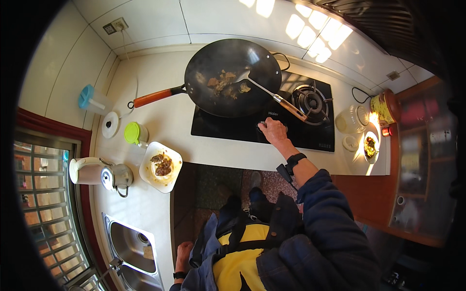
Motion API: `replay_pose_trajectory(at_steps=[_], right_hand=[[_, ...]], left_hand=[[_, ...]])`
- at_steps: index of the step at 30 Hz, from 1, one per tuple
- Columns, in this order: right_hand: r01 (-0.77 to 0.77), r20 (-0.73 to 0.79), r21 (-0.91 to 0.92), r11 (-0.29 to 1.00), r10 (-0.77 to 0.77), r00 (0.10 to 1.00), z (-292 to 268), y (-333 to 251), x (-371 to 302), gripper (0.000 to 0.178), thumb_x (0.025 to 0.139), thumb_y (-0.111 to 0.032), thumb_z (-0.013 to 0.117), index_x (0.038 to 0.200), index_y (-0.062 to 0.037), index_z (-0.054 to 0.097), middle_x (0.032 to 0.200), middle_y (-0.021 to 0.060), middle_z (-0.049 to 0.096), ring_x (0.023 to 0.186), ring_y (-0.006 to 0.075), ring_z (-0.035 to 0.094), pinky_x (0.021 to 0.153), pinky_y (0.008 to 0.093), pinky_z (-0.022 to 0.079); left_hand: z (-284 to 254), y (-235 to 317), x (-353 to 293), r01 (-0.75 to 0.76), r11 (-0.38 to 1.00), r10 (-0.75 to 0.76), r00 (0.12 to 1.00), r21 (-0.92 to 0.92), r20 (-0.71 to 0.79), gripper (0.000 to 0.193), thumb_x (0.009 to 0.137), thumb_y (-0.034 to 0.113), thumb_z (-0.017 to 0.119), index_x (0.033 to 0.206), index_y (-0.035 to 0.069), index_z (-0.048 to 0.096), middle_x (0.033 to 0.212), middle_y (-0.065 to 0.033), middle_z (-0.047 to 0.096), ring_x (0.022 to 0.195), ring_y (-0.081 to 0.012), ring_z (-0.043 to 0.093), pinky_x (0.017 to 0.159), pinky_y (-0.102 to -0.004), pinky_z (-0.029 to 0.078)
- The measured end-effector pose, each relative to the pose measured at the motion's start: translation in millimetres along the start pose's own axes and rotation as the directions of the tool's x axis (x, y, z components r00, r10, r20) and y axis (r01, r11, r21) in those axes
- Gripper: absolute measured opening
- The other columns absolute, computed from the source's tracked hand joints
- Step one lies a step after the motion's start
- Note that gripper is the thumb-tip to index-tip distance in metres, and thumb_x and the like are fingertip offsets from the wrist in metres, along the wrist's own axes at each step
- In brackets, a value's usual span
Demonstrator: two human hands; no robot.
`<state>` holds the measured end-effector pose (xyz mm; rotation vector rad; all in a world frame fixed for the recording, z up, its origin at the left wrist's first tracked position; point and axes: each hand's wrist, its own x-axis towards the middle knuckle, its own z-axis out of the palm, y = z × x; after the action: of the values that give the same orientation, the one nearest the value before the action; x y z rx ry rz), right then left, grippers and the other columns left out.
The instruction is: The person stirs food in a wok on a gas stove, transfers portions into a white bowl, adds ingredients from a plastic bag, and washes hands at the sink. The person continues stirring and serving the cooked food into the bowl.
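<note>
My right hand (274, 131) reaches to the front of the black gas stove (315, 140), its fingers closed around a control knob (260, 124) that they mostly cover. On the left burner sits a large black wok (204, 63) with an orange-brown wooden handle (153, 98) pointing left. Browned pieces of food (223, 82) lie in its middle. A spatula (264, 89) rests in the wok, its wooden grip leaning over the right rim toward the bare right burner (312, 98). Low beside the left counter's edge is my left hand (184, 256); its fingers are too hidden to read.
A white dish of dark food (167, 186) stands on the left counter, near a green-lidded container (132, 133) and a metal pitcher (118, 176). A sink (127, 240) lies lower left. At right are a glass jar (350, 120) and a plate of chopped ingredients (371, 146).
</note>
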<state>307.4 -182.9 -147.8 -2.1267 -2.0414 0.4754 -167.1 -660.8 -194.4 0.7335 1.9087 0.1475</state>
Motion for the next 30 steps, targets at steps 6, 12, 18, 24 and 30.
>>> replay_pose_trajectory(at_steps=[6, 12, 18, 24, 30], right_hand=[[-0.27, 0.167, 0.901, 0.34, 0.303, 0.938, -46.2, -4.8, -24.7, 0.054, 0.085, -0.047, 0.075, 0.114, -0.0029, 0.065, 0.08, 0.0127, 0.067, 0.052, 0.0138, 0.058, 0.043, 0.0262, 0.043], [-0.049, 0.149, 0.953, -0.299, 0.321, 0.935, -91.4, -14.3, -20.9, 0.049, 0.093, -0.056, 0.061, 0.102, -0.0083, 0.065, 0.071, 0.0057, 0.065, 0.049, 0.0097, 0.05, 0.042, 0.0235, 0.034], [0.167, -0.15, 0.986, -0.004, 0.418, 0.896, -158.8, -45.4, 1.6, 0.024, 0.09, -0.027, 0.065, 0.087, -0.0033, 0.065, 0.072, 0.0117, 0.068, 0.05, 0.0129, 0.057, 0.041, 0.024, 0.041], [0.084, -0.132, 0.891, 0.446, 0.077, 0.988, -249.5, -89.2, -20.2, 0.019, 0.092, -0.016, 0.06, 0.099, 0.0005, 0.067, 0.073, 0.0091, 0.066, 0.048, 0.0119, 0.057, 0.041, 0.0225, 0.042], [0.128, -0.066, 0.811, 0.571, -0.129, 0.99, -238.8, -134.5, -26.4, 0.021, 0.093, -0.019, 0.06, 0.098, 0.0004, 0.067, 0.069, 0.0083, 0.064, 0.047, 0.0108, 0.058, 0.04, 0.0208, 0.042]], left_hand=[[-4.2, 25.1, -0.5, -0.055, 0.997, 0.053, 0.998, -0.052, -0.037, 0.026, 0.079, 0.021, 0.062, 0.093, 0.002, 0.075, 0.08, -0.0082, 0.071, 0.081, -0.0143, 0.066, 0.073, -0.0321, 0.053], [4.0, 1.0, 31.4, -0.02, 1.0, 0.019, 1.0, 0.024, 0.019, 0.031, 0.08, 0.023, 0.07, 0.102, 0.002, 0.075, 0.095, -0.014, 0.075, 0.094, -0.0212, 0.071, 0.083, -0.0327, 0.054], [-2.7, 15.8, 44.7, 0.0, 0.999, 0.0, 1.0, 0.05, -0.002, 0.031, 0.079, 0.023, 0.069, 0.102, 0.002, 0.075, 0.098, -0.0137, 0.075, 0.097, -0.0218, 0.07, 0.086, -0.0324, 0.054], [2.9, 4.5, 58.6, 0.018, 0.999, -0.018, 1.0, -0.033, -0.017, 0.034, 0.078, 0.029, 0.068, 0.1, 0.004, 0.076, 0.099, -0.0153, 0.074, 0.099, -0.0237, 0.07, 0.088, -0.0342, 0.054], [26.1, -60.9, 97.0, -0.085, 0.996, 0.086, 0.996, -0.031, 0.01, 0.039, 0.083, 0.037, 0.065, 0.102, 0.005, 0.075, 0.104, -0.0176, 0.073, 0.105, -0.0288, 0.068, 0.09, -0.037, 0.053]])
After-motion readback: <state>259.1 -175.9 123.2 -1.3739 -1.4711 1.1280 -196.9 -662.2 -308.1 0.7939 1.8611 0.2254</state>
